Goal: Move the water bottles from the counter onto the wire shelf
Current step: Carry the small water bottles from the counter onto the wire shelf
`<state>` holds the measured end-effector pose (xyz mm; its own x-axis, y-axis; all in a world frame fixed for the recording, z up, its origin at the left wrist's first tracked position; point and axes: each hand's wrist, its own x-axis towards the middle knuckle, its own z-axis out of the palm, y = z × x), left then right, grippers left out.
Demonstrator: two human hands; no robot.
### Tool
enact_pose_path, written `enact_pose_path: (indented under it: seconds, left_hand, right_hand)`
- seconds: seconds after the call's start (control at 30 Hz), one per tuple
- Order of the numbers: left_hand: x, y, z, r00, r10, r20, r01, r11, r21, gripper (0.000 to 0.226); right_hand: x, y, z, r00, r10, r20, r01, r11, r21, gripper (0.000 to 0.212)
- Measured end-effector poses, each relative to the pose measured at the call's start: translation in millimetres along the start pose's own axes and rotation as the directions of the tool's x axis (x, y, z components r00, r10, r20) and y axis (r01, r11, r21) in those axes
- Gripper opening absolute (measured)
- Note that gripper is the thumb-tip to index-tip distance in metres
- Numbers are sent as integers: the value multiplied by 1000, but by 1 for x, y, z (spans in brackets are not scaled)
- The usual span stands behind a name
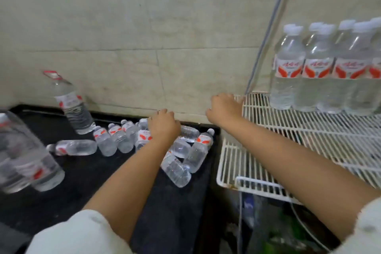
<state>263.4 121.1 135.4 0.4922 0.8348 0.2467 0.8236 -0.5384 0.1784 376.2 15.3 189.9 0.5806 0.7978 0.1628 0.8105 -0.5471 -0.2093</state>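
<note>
Several small water bottles point(186, 158) with red-and-white labels lie in a pile on the black counter point(99, 173), near the wall. My left hand point(164, 125) is down on the back of this pile, palm down and fingers curled over a bottle point(144, 137); the fingertips are hidden, so I cannot tell if it grips. My right hand point(223, 107) is a loose fist at the back left corner of the white wire shelf point(288, 136), touching its edge with nothing visible in it. Several bottles point(318, 68) stand upright in rows at the shelf's back right.
A large bottle point(71, 102) with a red cap handle stands by the wall at the left. Two more large bottles point(28, 154) are blurred at the near left edge. A grey pole point(268, 33) rises beside the shelf. Below the shelf are cables and clutter.
</note>
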Motion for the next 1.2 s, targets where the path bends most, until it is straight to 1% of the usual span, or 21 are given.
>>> enact_pose_path:
  seconds: [0.07,0.17,0.27,0.33,0.43,0.5,0.57,0.63,0.7,0.77,0.83,0.93,0.97,1.07,1.2]
  left_hand:
    - [-5,-51,8,1000,-18,15,18,1000,19,35]
    - [-12,-119,23,995,-48,82,43,997,65,39]
    - [-17,-160,41,986,-75,149,67,996,56,35]
    - [-18,-181,58,980,-85,179,79,996,37,36]
    - [-20,-202,86,974,-76,215,81,997,-16,41]
    - [-18,-210,102,965,-74,251,93,994,-65,42]
    - [-12,-214,117,955,-91,282,142,976,-165,40]
    - [0,-215,127,947,-102,305,190,943,-274,44]
    - [20,-214,140,941,-106,322,228,902,-368,54]
    - [35,-210,141,938,-133,321,272,854,-444,67]
    - [50,-203,153,915,-176,362,346,805,-483,79]
    - [56,-193,162,873,-273,404,467,707,-532,88]
    - [55,-190,163,867,-291,404,481,699,-529,88]
    - [40,-191,160,865,-292,408,475,740,-476,86]
    - [-1,-216,152,821,-292,491,518,744,-423,83]
  right_hand:
    - [6,-48,23,997,-13,76,13,1000,-4,36]
    - [14,-107,64,988,3,152,-2,1000,-3,35]
    - [17,-135,105,970,54,239,-66,997,45,31]
    - [19,-144,135,949,90,301,-105,994,34,34]
    - [21,-145,180,915,139,379,-163,986,33,44]
    - [22,-146,208,895,121,429,-177,980,91,58]
    - [19,-145,232,879,115,462,-193,973,125,73]
    - [16,-143,247,900,110,421,-134,991,26,79]
    - [16,-142,261,928,99,360,-75,994,-81,77]
    - [16,-143,262,945,68,321,-39,995,-94,76]
    - [18,-140,271,939,87,332,-64,995,-80,75]
    - [19,-137,276,937,99,336,-59,990,-127,77]
    - [20,-136,278,938,99,333,-55,989,-140,77]
    - [24,-137,277,942,104,320,-61,988,-141,78]
    - [20,-138,275,947,103,303,-54,985,-167,77]
